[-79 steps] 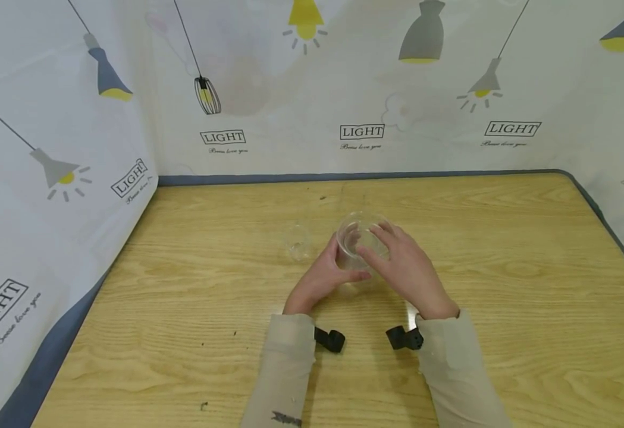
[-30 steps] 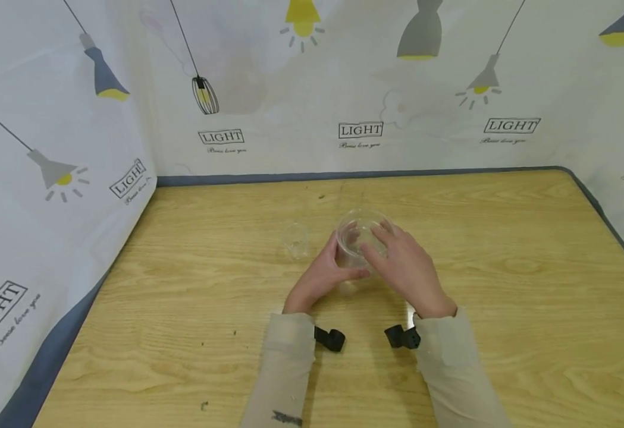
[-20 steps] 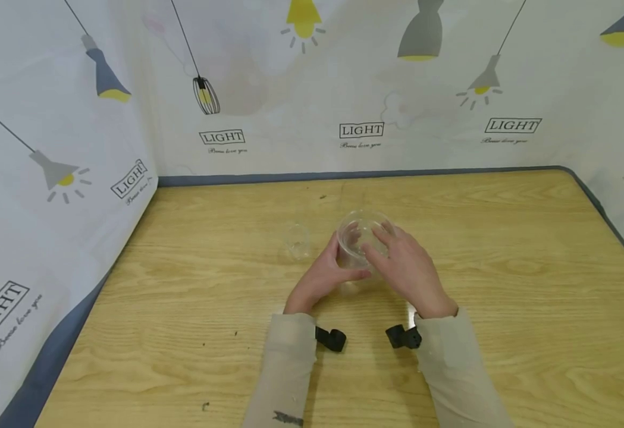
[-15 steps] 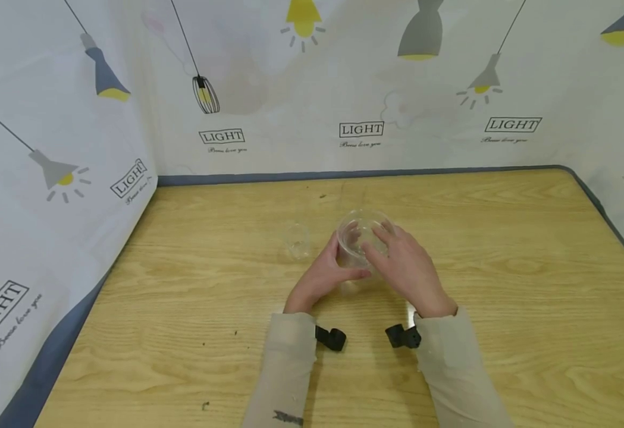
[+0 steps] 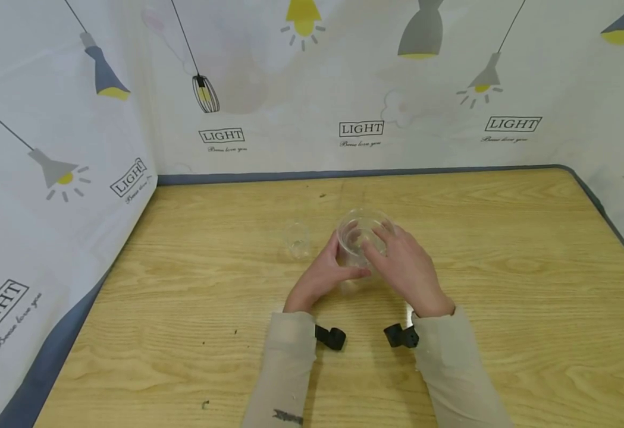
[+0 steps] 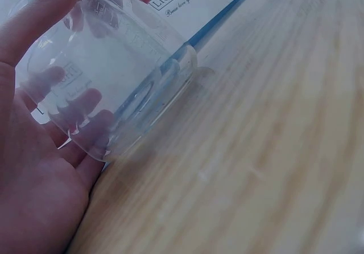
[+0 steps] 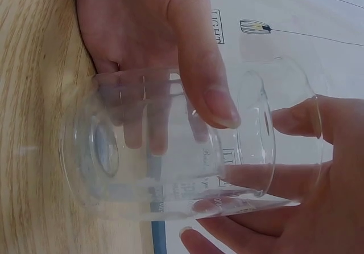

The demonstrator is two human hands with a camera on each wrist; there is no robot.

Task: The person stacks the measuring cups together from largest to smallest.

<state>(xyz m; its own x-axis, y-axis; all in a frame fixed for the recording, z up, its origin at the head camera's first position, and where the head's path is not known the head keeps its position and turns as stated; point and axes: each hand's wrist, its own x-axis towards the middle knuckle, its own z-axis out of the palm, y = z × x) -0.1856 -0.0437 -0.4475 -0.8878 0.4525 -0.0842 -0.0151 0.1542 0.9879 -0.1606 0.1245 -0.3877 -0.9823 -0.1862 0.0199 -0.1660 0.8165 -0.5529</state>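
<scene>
A large clear beaker stands in the middle of the table, with a smaller clear beaker nested inside it. My left hand grips the large beaker from the left, thumb at the front and fingers round the far side, as the left wrist view shows. My right hand reaches over the right side of the rim. Its thumb and a finger go into the mouth and pinch the smaller beaker near its rim. Other right-hand fingers lie outside the large beaker. Markings on the glass are too faint to read.
Another small clear glass vessel stands on the wooden table just left of the beakers. A white cloth printed with lamps walls off the back and sides. A black wrist camera sits at each cuff.
</scene>
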